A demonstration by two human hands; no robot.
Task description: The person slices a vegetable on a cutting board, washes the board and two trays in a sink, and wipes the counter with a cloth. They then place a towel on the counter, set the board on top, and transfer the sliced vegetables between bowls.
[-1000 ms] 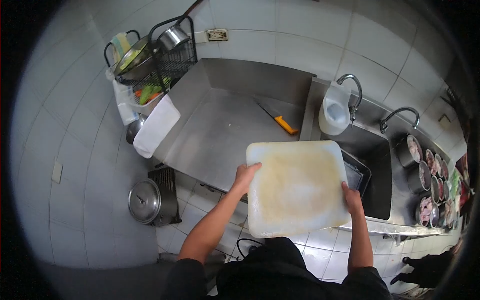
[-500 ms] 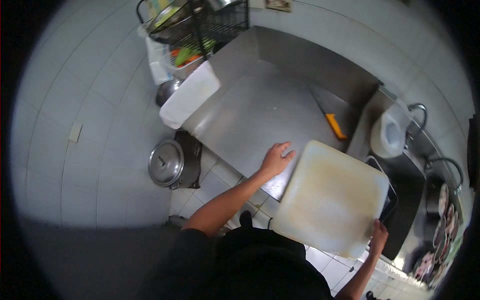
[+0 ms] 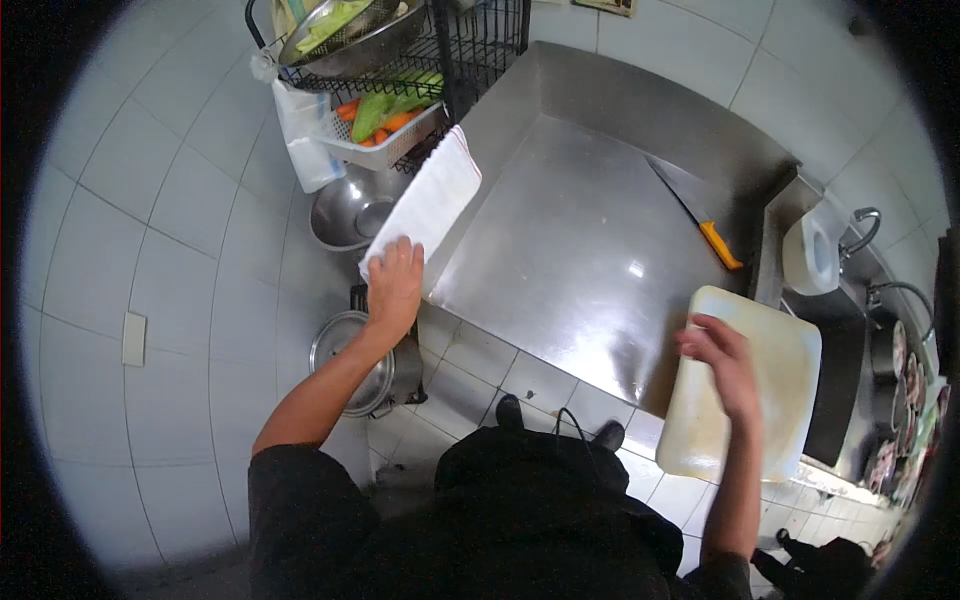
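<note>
My left hand [image 3: 396,290] is closed on the lower end of a folded white cloth [image 3: 432,195], which lies over the left edge of the steel counter [image 3: 570,220]. Above the cutting board [image 3: 750,390], at the counter's right end, hovers my right hand [image 3: 722,362], fingers apart and holding nothing. A knife with an orange handle [image 3: 720,245] lies on the counter beyond the board, its blade pointing to the back.
A black rack [image 3: 487,50] holds vegetables in a white basket [image 3: 372,154]. Below are a steel bowl [image 3: 345,215] and a lidded pot [image 3: 352,360]. Right of the counter are a sink [image 3: 838,380], a white plastic jug [image 3: 808,255] and taps. Another person's dark clothing [image 3: 825,568] shows bottom right.
My left hand has moved left from beside the board and taken hold of the cloth. My right hand has let go of the board's right edge and moved above its upper left part.
</note>
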